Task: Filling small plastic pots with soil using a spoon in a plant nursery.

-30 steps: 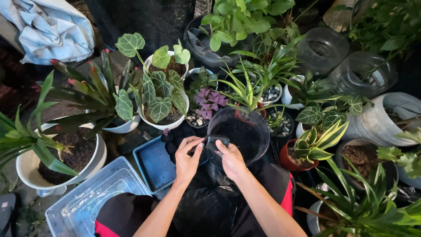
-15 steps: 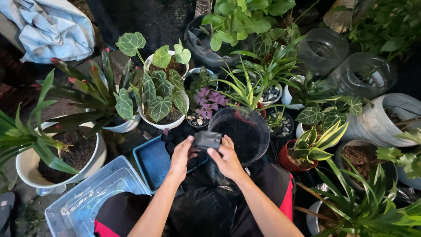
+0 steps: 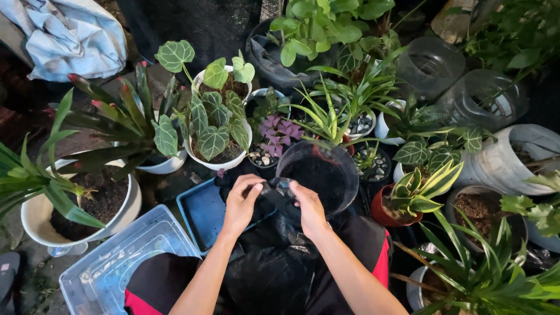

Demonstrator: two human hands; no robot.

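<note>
Hands meet over the person's lap: the left hand [image 3: 240, 204] and the right hand [image 3: 309, 210] each pinch an edge of a small black plastic bag [image 3: 274, 192], both grips clenched on it. That bag hangs just in front of a clear plastic container of dark soil [image 3: 318, 175], beside a blue tray [image 3: 201, 216]. Potted plants crowd around, among them a white pot with heart-shaped veined leaves [image 3: 216, 140] and a purple-leaved plant [image 3: 277, 134].

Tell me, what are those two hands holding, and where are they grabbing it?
Both hands hold a small black plastic bag. The left hand pinches its left edge and the right hand pinches its right edge, just beside the clear bowl of dark soil.
</note>
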